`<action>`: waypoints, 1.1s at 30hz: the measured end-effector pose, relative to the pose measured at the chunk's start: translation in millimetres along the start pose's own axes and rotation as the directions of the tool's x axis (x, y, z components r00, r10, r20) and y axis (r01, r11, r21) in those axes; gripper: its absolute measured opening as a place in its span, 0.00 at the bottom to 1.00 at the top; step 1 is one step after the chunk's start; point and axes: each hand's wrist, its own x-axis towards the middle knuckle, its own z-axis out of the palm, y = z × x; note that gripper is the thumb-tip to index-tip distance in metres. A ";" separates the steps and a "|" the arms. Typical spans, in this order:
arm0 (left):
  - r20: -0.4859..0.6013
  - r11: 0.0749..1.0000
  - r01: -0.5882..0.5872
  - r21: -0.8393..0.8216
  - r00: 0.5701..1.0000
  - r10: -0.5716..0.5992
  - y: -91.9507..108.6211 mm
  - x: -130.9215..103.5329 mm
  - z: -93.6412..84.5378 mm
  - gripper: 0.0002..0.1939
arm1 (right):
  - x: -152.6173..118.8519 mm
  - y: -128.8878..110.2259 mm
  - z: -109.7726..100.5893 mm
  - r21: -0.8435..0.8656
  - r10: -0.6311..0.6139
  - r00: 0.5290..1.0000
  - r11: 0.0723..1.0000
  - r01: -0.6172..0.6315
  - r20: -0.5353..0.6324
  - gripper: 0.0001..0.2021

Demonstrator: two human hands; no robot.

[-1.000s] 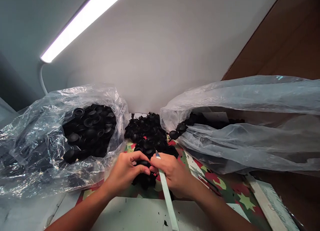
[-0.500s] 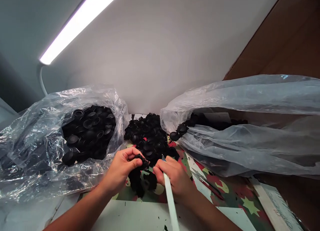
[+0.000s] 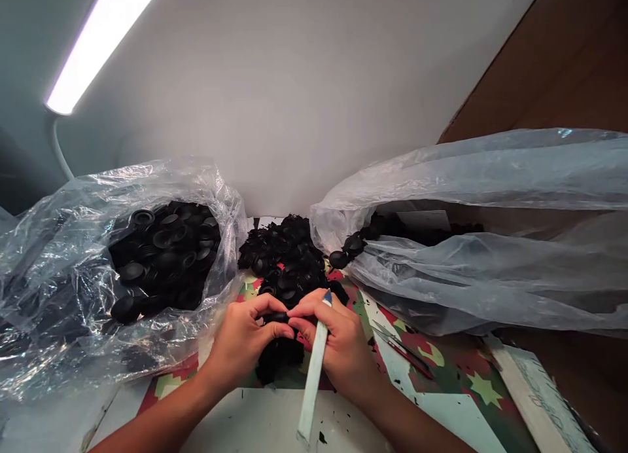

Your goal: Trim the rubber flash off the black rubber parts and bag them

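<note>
My left hand (image 3: 240,332) pinches a small round black rubber part (image 3: 275,317) between thumb and fingers. Meeting it from the other side, my right hand (image 3: 338,335) has thumb and fingertip at the part's right end. Tucked in my right hand is a long flat pale tool (image 3: 314,381) with a blue patch near its upper end; its working tip is hidden and its kind is unclear. Just beyond both hands lies a heap of black rubber parts and scraps (image 3: 284,250). More black scraps (image 3: 279,360) lie below my fingers.
A clear plastic bag (image 3: 63,276) at left holds many black round parts (image 3: 171,243). Another bag (image 3: 466,296) opens at right, with black pieces at its mouth. Tweezers (image 3: 405,351), a white board (image 3: 260,420), a patterned cloth (image 3: 456,368) and a lamp (image 3: 103,44) are around.
My hands have come together, and the right fingertips now touch the black part. The pale tool has swung so its lower end points down-left. The view has shifted slightly.
</note>
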 end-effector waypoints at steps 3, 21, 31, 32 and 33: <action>0.008 0.997 -0.035 0.073 0.999 0.035 4.1 -3.2 2.2 0.03 | 2.2 -1.6 -0.1 0.048 0.122 0.992 0.991 -0.123 0.022 0.07; 0.066 0.951 -0.004 -0.308 0.997 0.025 -3.8 4.6 -2.0 0.16 | 8.5 3.7 -4.7 0.413 0.547 0.750 0.625 -0.662 0.373 0.26; 0.099 0.878 0.039 -0.476 0.995 0.010 -13.5 6.1 1.8 0.18 | 3.1 13.9 -4.4 0.482 0.537 0.771 0.604 -0.635 0.342 0.22; 0.098 0.876 0.042 -0.481 0.995 0.006 -14.2 5.9 1.8 0.18 | 3.2 13.7 -4.4 0.483 0.537 0.771 0.603 -0.635 0.343 0.22; 0.098 0.878 0.041 -0.477 0.995 0.006 -14.4 5.6 1.3 0.18 | 3.4 13.3 -4.4 0.479 0.537 0.769 0.604 -0.637 0.346 0.22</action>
